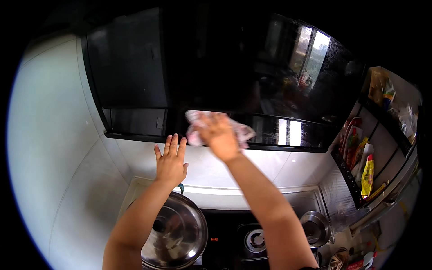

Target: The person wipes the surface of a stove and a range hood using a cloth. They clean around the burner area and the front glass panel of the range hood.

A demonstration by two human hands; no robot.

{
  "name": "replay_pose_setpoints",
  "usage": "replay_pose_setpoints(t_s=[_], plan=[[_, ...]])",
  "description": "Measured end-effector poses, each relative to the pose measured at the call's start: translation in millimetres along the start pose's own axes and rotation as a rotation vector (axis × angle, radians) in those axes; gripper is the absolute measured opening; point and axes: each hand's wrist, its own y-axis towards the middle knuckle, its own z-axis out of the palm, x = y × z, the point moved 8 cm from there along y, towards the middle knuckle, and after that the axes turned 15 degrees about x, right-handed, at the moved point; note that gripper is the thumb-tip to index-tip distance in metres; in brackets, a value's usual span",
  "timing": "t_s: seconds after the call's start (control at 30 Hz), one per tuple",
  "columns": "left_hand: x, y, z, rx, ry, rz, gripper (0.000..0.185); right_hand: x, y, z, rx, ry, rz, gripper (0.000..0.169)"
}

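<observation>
My right hand (218, 136) presses a pink and white cloth (246, 132) flat against the lower strip of a glossy black range hood (209, 67). Hand and cloth are slightly blurred, and the palm hides the cloth's middle. To its left, my left hand (170, 165) is raised with fingers spread and nothing in it. Its fingertips overlap the hood's bottom edge (135, 136); whether they touch it I cannot tell. Beneath my left forearm sits a large lidded steel pan (182, 229) on a black gas hob (222, 222).
A bare burner (255, 240) shows beside my right forearm. A small steel pot (315, 229) stands right of it. Wall shelves at the right hold packets, among them a yellow pouch (368, 177). White wall tiles (67, 135) line the left side. The hood's front mirrors a window.
</observation>
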Motion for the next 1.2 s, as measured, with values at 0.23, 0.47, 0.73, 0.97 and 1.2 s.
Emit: replay_pose_setpoints(t_s=[0.23, 0.47, 0.73, 0.97, 1.2], plan=[[-4.0, -0.8, 0.8, -0.04, -0.034, 0.009, 0.085, -198.7, -178.0, -94.9, -0.205, -0.181, 0.655, 0.038], [-8.6, 2.7, 0.4, 0.021, -0.055, -0.044, 0.082, -160.5, -165.9, -51.7, -0.198, -0.225, 0.544, 0.048], [-8.2, 4.1, -1.7, 0.023, 0.059, -0.09, 0.085, -35.2, -87.7, -36.6, -0.117, -0.024, 0.245, 0.038], [-5.4, 6.6, -0.9, 0.057, 0.05, -0.126, 0.085, -164.8, -218.1, -71.8, -0.028, -0.248, 0.461, 0.045], [-12.4, 2.3, -4.6, 0.03, 0.014, -0.115, 0.085, -228.7, -296.0, -100.8, -0.139, -0.282, 0.98, 0.04]])
